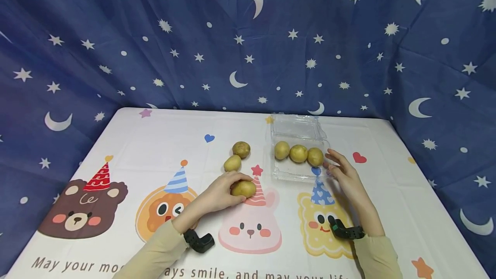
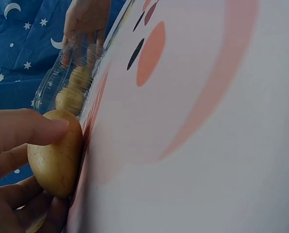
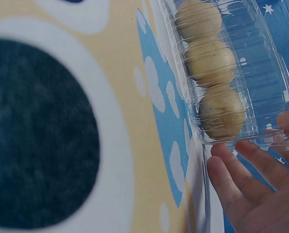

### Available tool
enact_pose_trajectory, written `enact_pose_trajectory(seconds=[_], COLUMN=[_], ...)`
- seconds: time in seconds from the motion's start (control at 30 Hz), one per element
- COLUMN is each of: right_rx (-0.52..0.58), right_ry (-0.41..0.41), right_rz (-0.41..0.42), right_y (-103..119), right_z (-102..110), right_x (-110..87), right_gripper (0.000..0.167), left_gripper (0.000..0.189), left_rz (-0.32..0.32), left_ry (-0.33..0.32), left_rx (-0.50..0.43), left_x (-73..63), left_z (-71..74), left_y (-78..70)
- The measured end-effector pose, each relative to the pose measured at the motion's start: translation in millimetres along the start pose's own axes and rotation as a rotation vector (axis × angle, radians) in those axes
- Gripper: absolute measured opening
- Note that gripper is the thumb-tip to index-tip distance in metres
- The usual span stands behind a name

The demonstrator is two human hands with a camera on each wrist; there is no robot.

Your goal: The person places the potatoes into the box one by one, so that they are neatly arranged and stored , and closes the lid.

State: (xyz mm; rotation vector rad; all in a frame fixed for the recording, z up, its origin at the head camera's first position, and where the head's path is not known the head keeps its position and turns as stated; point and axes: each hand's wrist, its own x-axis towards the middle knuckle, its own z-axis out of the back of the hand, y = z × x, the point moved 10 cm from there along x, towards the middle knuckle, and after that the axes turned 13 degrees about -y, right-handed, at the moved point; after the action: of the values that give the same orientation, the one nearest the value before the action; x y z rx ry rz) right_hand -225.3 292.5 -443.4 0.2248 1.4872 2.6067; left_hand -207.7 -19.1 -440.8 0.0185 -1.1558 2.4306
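My left hand (image 1: 222, 193) grips a yellow-brown potato (image 1: 244, 189) low over the tablecloth, in front of two loose potatoes. In the left wrist view the thumb presses the top of that potato (image 2: 57, 160) and the other fingers curl beneath it. A clear plastic box (image 1: 292, 173) with its lid folded back stands to the right. Inside it, three potatoes (image 1: 299, 153) lie in a row along the middle. At the box's right end is my right hand (image 1: 345, 175). Its fingers, loosely extended, touch the end wall in the right wrist view.
Two loose potatoes, a darker one (image 1: 241, 149) and a paler one (image 1: 232, 163), lie left of the box. The box's lid (image 1: 296, 126) leans toward the back edge. A white printed tablecloth (image 1: 186, 128) covers the table, and a blue starry curtain (image 1: 279, 72) hangs behind.
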Motion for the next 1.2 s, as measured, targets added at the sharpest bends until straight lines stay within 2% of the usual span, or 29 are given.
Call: enact_pose_trajectory(seconds=[0.33, 0.73, 0.9, 1.2], right_rx=[0.015, 0.026, 0.038, 0.010], right_ry=[-0.006, -0.004, -0.006, -0.009], right_rz=[0.009, 0.005, 0.016, 0.026], right_y=[0.1, -0.2, 0.5, 1.1], right_z=[0.3, 1.1, 0.8, -0.3], right_x=[-0.2, -1.0, -0.4, -0.1], right_gripper=[0.052, 0.052, 0.051, 0.052], left_gripper=[0.040, 0.041, 0.041, 0.040], left_rz=[-0.013, 0.057, 0.076, 0.072], left_ry=[-0.008, 0.007, 0.007, -0.014], left_rx=[-0.041, -0.123, -0.129, -0.105], left_x=[1.3, 1.0, 0.7, 1.4], left_z=[-0.8, -1.3, -0.7, 2.4], left_y=[2.6, 7.6, 8.7, 7.3])
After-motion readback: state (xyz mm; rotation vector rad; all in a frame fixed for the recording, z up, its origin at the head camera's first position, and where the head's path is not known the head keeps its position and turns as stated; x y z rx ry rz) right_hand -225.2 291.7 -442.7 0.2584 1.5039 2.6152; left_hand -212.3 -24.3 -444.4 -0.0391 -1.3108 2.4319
